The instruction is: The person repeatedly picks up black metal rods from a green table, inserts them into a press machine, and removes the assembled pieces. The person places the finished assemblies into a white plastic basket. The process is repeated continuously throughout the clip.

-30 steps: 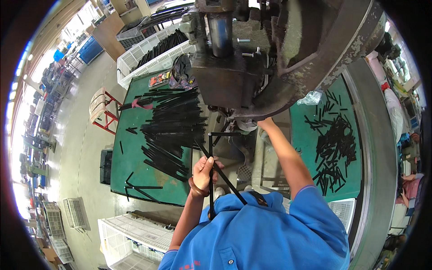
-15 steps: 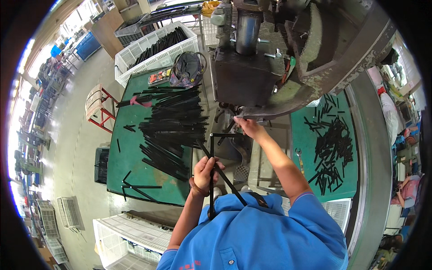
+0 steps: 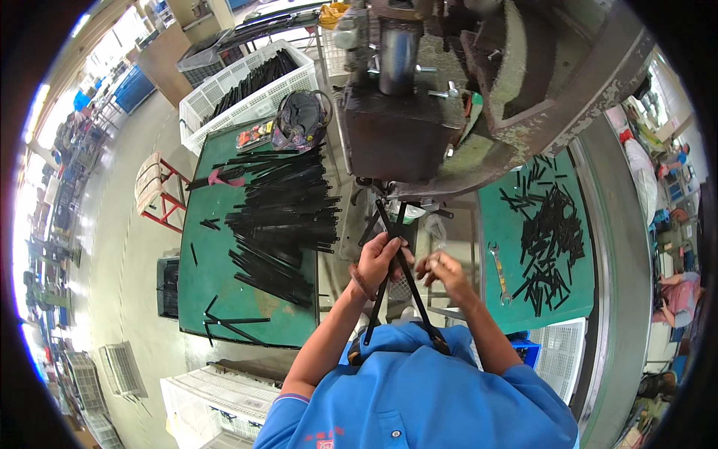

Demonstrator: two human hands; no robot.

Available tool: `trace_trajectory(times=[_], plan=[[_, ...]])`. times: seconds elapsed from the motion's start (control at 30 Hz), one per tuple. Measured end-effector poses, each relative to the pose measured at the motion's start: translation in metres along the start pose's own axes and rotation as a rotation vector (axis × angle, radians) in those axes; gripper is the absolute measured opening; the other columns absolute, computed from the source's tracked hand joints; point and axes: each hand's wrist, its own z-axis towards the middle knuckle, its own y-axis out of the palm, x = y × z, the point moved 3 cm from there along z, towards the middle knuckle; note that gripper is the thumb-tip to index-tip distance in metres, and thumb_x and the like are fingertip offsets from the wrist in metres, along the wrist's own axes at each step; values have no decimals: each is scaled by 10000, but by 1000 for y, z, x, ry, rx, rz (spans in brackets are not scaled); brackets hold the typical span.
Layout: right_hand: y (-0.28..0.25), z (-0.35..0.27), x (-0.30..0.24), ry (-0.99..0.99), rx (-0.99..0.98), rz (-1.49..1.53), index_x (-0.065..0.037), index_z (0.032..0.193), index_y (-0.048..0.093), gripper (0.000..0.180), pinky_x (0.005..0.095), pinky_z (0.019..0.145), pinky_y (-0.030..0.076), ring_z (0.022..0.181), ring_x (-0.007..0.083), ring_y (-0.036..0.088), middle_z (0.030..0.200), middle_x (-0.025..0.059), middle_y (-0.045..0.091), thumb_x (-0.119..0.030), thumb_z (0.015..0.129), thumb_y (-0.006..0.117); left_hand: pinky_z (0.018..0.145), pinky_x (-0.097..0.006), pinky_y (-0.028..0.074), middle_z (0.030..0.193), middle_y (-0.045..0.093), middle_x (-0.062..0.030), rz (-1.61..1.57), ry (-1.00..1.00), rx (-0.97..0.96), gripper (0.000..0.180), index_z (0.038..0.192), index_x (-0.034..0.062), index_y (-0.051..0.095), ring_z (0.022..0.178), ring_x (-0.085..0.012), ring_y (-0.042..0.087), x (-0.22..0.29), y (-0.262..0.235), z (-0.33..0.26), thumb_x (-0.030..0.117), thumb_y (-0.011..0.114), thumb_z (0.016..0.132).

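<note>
In front of my chest, my left hand [image 3: 380, 257] is closed around two long flat black bars [image 3: 419, 298] that cross in an X. Their upper ends reach toward the dark metal press [image 3: 393, 135], and their lower ends come close to my blue shirt. To the right of the bars is my right hand [image 3: 446, 275], apart from them, with loosely bent fingers and nothing visible in it. A big heap of long black bars [image 3: 280, 202] lies on the green table [image 3: 202, 262] at my left. Shorter black pieces [image 3: 553, 232] are heaped on the right-hand green table [image 3: 493, 318].
A wrench [image 3: 499, 275] lies on the right table. A white crate [image 3: 303, 78] of black bars and a dark bag [image 3: 301, 123] are at the far left. A red-framed stool [image 3: 158, 187] stands left of the table. White crates [image 3: 217, 400] sit at the near left.
My left hand has moved up and right with the crossed bars, nearer the press. My right hand has drawn back from under the press toward me.
</note>
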Motion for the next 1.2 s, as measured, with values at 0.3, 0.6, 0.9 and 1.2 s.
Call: trace_trajectory(times=[0.3,0.6,0.9,1.2], plan=[[34,-21,12,-95,32,-148,-36,815,495,155,225,526,386,597,72,459,716,7,493,-129,934,459,383,-201,369,764,634,-79,25,-61,-45,190,976,41,523,436,-72,479,-6,1,20,218,459,951],[58,-25,14,-70,204,-59,-47,788,485,166,213,454,320,501,52,395,597,-20,444,-141,924,474,371,-223,394,782,635,-131,-17,-117,-105,226,933,-3,512,428,-90,481,-17,-12,20,217,464,940],[70,-24,21,-90,262,-59,-48,785,481,166,213,443,306,485,53,387,594,-18,446,-135,926,467,409,-224,413,845,656,-117,-33,-153,-73,250,1014,10,557,480,-93,507,-22,-20,15,241,508,933],[71,-24,20,-69,266,-1,-51,778,474,145,213,429,311,481,53,403,611,-11,453,-105,913,471,387,-240,380,823,651,-117,-37,-132,-77,222,988,8,562,444,-105,490,-23,-15,19,215,503,929]])
